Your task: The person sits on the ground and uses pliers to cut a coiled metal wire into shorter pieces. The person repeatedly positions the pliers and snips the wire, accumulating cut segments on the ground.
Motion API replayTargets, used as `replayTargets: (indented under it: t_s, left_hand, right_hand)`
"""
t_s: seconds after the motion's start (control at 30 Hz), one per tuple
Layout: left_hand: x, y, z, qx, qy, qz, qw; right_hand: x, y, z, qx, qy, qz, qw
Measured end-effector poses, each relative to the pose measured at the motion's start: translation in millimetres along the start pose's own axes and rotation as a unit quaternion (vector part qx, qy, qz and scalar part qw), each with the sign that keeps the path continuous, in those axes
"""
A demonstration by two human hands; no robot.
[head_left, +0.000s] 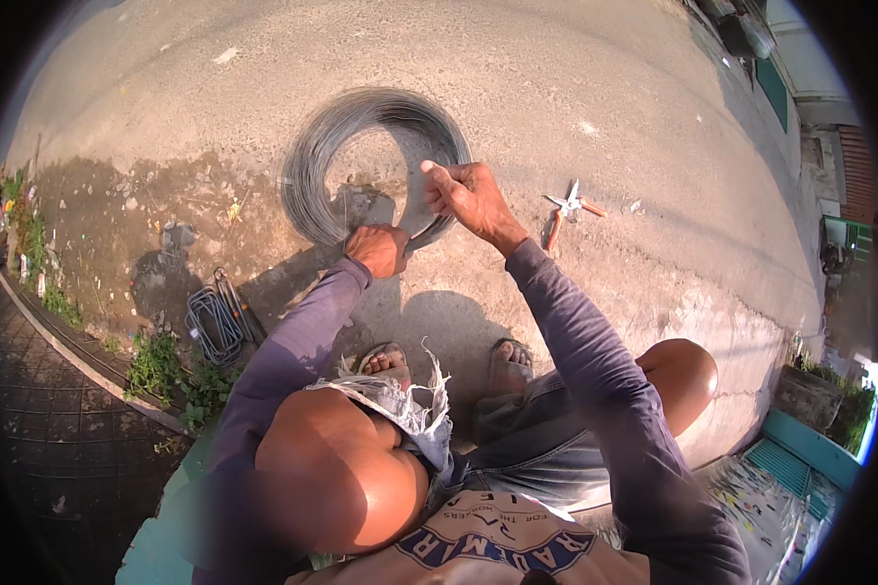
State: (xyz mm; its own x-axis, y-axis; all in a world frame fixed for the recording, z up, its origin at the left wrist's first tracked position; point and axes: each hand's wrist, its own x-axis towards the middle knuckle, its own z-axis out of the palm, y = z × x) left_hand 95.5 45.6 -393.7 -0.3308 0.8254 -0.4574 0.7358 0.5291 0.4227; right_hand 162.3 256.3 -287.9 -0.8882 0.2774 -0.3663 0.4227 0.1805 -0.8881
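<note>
Person squats on concrete ground (576,78). Wire coil (314,156) stands upright just ahead, propped by both hands. Left hand (379,250) fisted on coil's near edge; right hand (468,195) fingers pinched on wire strand. Cutters (568,210) lie right, within reach. Bent wire bundle (215,322) left.

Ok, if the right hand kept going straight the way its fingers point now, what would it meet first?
Probably the far arc of the big grey coil of steel wire: the right hand points up-left across the coil's open middle, though depth is unclear.

Bright low sun, long hard shadows on pavement (517,88); fisheye bending, dark vignette at rim, near knees blurred.
</note>
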Motion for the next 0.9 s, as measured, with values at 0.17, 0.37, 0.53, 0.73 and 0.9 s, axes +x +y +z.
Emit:
replayTargets:
  t_s: [0.17,0.37,0.53,0.73,0.9]
  left_hand:
    - [-12.9,36.6,-120.4,-0.116,0.109,0.002,0.987]
    - [-52.4,36.0,-279.8,-0.433,0.249,-0.078,0.863]
    - [-118.8,64.0,-329.1,-0.614,0.269,-0.098,0.735]
    - [-158.3,102.6,-364.6,-0.666,0.28,-0.157,0.673]
    - [-157.8,132.0,-349.5,-0.67,0.278,-0.178,0.665]
  right_hand:
    - [16.1,-14.5,-172.2,-0.203,0.231,-0.075,0.949]
    - [-41.6,98.8,-220.0,-0.388,0.105,0.259,0.878]
    - [-81.1,151.4,-177.7,-0.474,0.139,0.241,0.835]
    - [-73.7,147.8,-159.0,-0.511,0.082,0.263,0.814]
    - [-90.9,227.2,-185.3,-0.517,0.084,0.261,0.811]
